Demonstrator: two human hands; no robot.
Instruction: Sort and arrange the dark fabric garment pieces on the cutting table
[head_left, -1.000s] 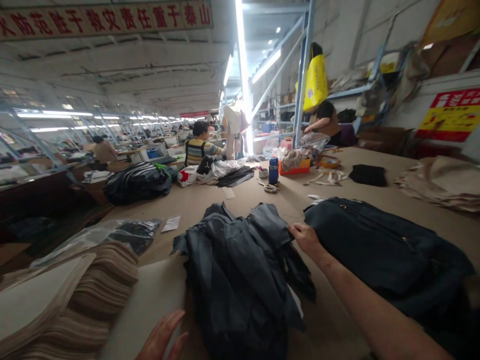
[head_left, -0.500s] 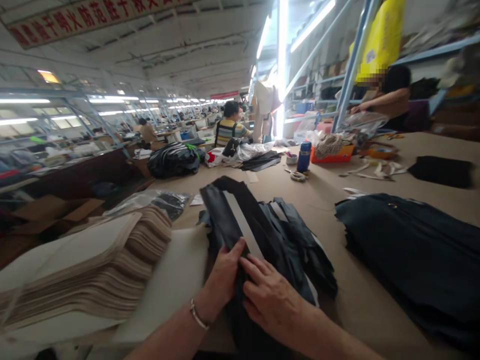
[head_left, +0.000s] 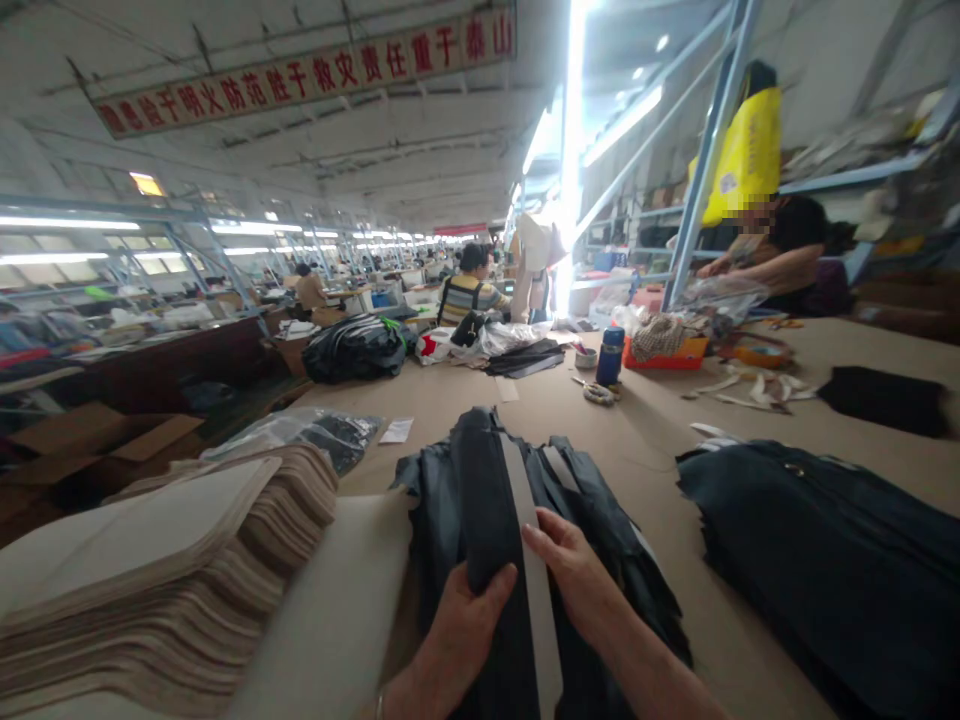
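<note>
A pile of dark blue fabric pieces (head_left: 600, 520) lies on the brown table (head_left: 645, 450) right in front of me. On top is a long dark piece (head_left: 487, 500) with a white strip (head_left: 529, 540) running along it. My left hand (head_left: 457, 640) grips the near end of that dark piece, thumb on top. Beside it, my right hand (head_left: 577, 585) rests on the pile with its fingers pressing the white strip's edge.
A thick stack of beige cut sheets (head_left: 165, 570) sits at my left. A second dark fabric pile (head_left: 825, 540) lies at my right. Farther off are a blue bottle (head_left: 609, 355), an orange tray (head_left: 664, 352), a clear bag (head_left: 300, 435), and people working.
My right hand left the far edge of the pile and joined my left hand at the near end. A long dark piece with a white strip now lies on top.
</note>
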